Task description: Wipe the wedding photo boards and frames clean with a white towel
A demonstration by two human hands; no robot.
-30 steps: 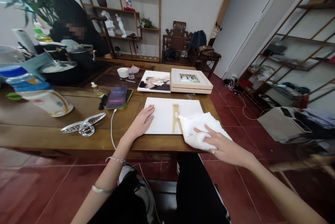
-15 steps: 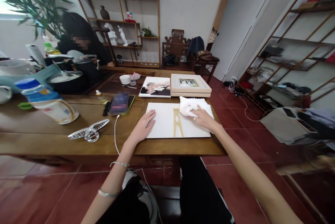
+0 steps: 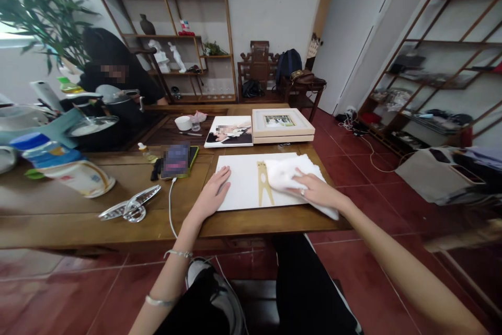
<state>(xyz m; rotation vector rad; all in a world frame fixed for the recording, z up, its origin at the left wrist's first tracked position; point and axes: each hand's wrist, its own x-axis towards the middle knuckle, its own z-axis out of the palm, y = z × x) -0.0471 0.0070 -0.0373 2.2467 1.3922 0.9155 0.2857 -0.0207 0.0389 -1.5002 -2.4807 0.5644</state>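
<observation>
A white rectangular panel (image 3: pixel 241 183) lies flat at the table's near edge, with a gold A-shaped stand piece (image 3: pixel 260 184) on its middle. My left hand (image 3: pixel 214 192) rests on the panel's left edge, fingers stretched out. On the panel's right side my right hand (image 3: pixel 321 191) presses and grips a white cloth (image 3: pixel 280 173). The cloth covers the panel's right part, touches the stand piece's side and hangs past the panel's near right corner. Some of my right fingers are hidden in its folds.
Behind the panel lie a photo print (image 3: pixel 231 134) and a pale box frame (image 3: pixel 283 128). To the left are a phone (image 3: pixel 178 161) with a white cable, a clear hair claw (image 3: pixel 131 204) and a blue-capped bottle (image 3: pixel 74 170). Another person (image 3: pixel 117 71) sits at the far left.
My right hand has moved right and slightly towards me with the cloth, which now spreads wider over the panel's near right corner. My left hand keeps its place on the panel.
</observation>
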